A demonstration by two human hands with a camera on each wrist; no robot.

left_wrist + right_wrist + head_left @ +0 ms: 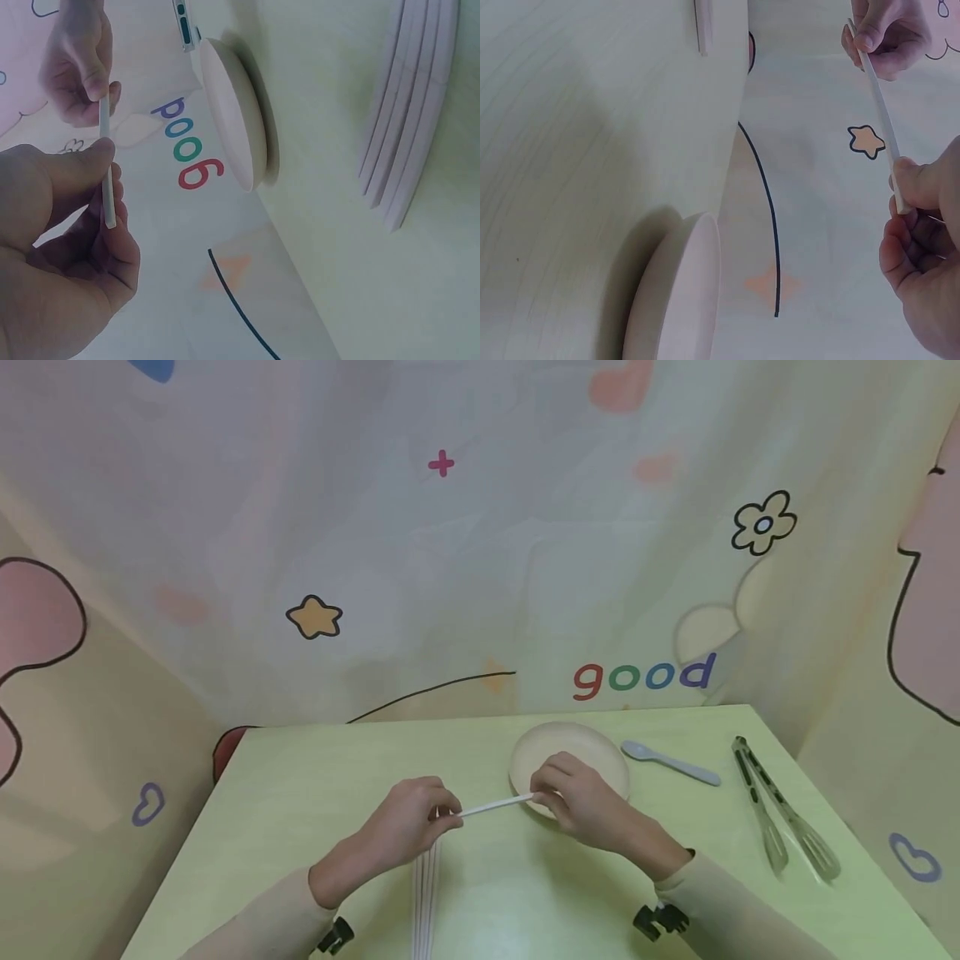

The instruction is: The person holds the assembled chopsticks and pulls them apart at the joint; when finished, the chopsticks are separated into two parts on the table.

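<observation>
A thin white chopstick (497,806) is held slanting in the air, its right end a little higher in the head view. My left hand (412,814) pinches one end between thumb and fingers; that end pokes out past the fingertips in the left wrist view. The other end is pinched by my right hand (581,802), which overlaps a round cream plate (600,747) in the head view. Below my left hand, several pale chopsticks (424,902) lie side by side on the table, their far ends partly hidden by that hand.
A grey-blue spoon (671,762) lies right of the plate on the light green table (315,768). Farther right rest metal tongs (780,810) with slotted ends, near the table's right edge. Behind the table hangs a printed curtain (450,568).
</observation>
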